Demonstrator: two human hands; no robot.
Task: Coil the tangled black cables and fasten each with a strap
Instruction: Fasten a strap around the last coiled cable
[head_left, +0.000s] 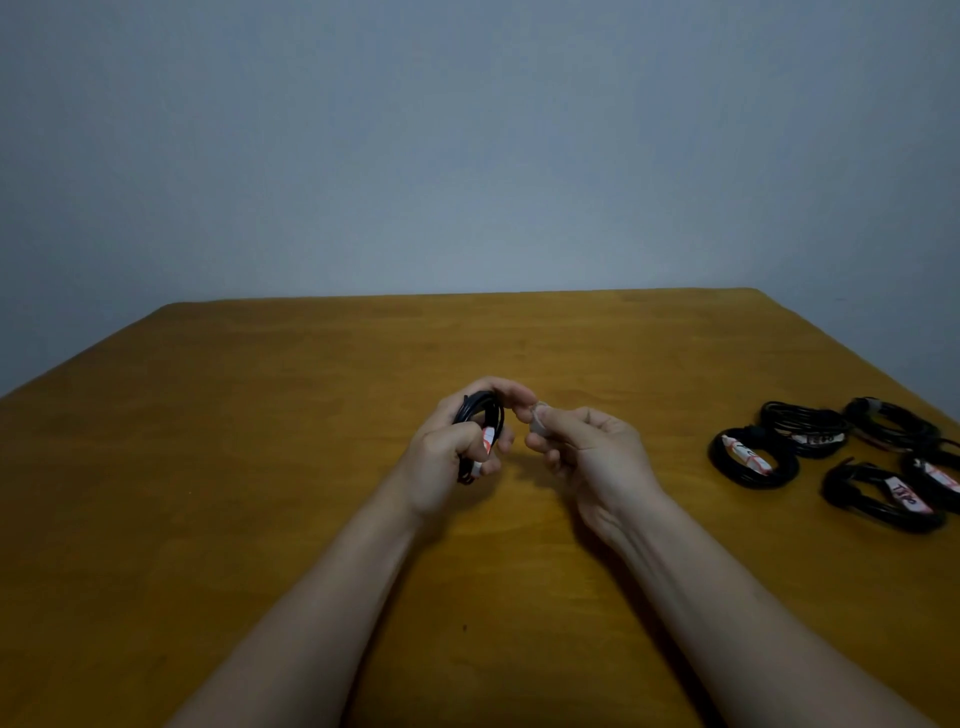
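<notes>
My left hand (452, 447) grips a coiled black cable (480, 415) just above the middle of the wooden table (260, 415). A white strap with red marks (487, 441) is wrapped around the coil beside my thumb. My right hand (582, 441) sits close to the right of the coil, with thumb and forefinger pinching a pale strap end (537, 415). Part of the coil is hidden inside my left palm.
Several coiled black cables with white straps lie at the table's right edge, among them one coil (750, 457) nearest my hands and another (883, 493) nearer the front. A plain grey wall stands behind the table's far edge.
</notes>
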